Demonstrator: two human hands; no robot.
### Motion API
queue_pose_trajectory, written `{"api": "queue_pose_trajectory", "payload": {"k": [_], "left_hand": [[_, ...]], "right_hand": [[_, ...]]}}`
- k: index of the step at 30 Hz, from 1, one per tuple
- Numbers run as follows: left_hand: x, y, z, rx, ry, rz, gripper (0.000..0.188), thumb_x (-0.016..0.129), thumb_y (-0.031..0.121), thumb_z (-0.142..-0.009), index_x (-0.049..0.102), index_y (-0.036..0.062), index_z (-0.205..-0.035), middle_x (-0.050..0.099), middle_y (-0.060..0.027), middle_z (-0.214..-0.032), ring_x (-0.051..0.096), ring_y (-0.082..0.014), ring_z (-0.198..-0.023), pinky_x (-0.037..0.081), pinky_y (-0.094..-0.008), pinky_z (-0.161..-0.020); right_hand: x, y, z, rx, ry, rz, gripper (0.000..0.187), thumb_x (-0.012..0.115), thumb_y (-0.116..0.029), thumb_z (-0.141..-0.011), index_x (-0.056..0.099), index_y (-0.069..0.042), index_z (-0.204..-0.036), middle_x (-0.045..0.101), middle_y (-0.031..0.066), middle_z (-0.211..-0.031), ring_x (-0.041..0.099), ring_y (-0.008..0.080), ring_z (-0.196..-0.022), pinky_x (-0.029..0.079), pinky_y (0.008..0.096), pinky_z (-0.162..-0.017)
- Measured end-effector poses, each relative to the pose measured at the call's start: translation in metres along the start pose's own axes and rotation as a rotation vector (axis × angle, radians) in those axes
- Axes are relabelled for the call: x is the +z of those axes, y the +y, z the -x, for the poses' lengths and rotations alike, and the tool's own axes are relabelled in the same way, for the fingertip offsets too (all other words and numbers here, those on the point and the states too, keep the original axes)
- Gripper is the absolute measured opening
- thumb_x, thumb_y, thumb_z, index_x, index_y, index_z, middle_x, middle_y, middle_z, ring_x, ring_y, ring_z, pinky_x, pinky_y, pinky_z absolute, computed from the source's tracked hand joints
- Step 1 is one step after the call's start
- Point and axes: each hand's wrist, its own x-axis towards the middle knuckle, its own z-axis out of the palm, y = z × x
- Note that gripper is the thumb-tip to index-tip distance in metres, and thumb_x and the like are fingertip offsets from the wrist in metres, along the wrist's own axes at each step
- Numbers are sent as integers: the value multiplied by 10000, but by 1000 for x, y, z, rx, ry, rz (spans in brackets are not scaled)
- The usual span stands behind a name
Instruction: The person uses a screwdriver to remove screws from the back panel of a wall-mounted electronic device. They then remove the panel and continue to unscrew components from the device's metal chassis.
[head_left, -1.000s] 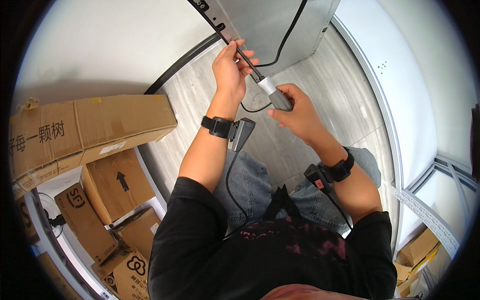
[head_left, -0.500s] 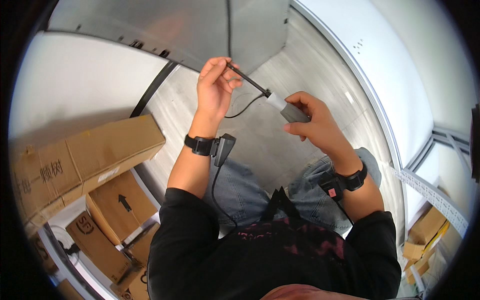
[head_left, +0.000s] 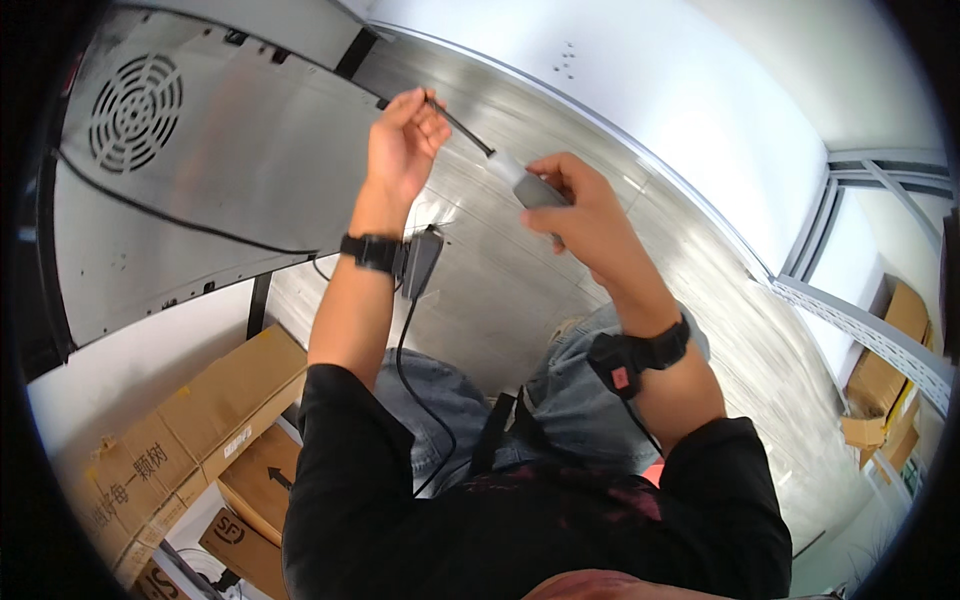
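Observation:
My right hand (head_left: 580, 205) is closed round the grey grip of a screwdriver (head_left: 505, 165) with a pale collar and a long dark shaft. The shaft points up and to the left. At its far end, the fingers of my left hand (head_left: 403, 145) pinch the tip; whether a small piece sits there I cannot make out. Both hands are raised over the floor, apart from the large metal panel (head_left: 270, 150) on the left. That panel has a round slotted vent (head_left: 137, 113) and a black cable (head_left: 180, 218) running across it.
Cardboard boxes (head_left: 200, 410) are stacked at the lower left. A white wall panel (head_left: 640, 100) with a metal bottom rail crosses the far side. On the right stand a grey metal frame (head_left: 880, 330) and more cardboard (head_left: 890, 350). Black wrist straps with cabled devices sit on both forearms.
The view has turned, so the metal panel now lies further left and its round vent shows. Both hands have shifted up and left in the picture, still on the screwdriver.

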Motion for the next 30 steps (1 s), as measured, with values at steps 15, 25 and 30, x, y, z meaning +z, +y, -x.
{"api": "queue_pose_trajectory", "payload": {"k": [15, 25, 30], "left_hand": [[-2, -136, -185, 225, 166, -924, 177, 636, 205, -864, 728, 78, -945, 653, -19, -801, 598, -153, -761, 467, -244, -712], [-15, -213, -218, 568, 292, -1504, 156, 658, 284, -827, 736, 251, -958, 546, -32, -916, 461, -245, -934, 426, -371, -821], [-20, -220, -223, 636, 266, -1504, 197, 671, 283, -815, 724, 243, -1000, 557, -33, -885, 468, -243, -900, 424, -370, -794]], "right_hand": [[-66, 13, 21, 55, 425, -285, 343, 620, -56, -762, 502, -12, -1080, 525, 68, -858, 521, 116, -657, 394, 241, -462], [-72, 29, 88, -20, 727, -355, 340, 595, -19, -758, 503, -27, -1085, 522, 49, -848, 529, 92, -637, 401, 218, -440], [-71, 38, 83, 2, 719, -348, 332, 595, -20, -769, 499, -26, -1086, 520, 47, -848, 520, 87, -642, 398, 218, -447]]}}
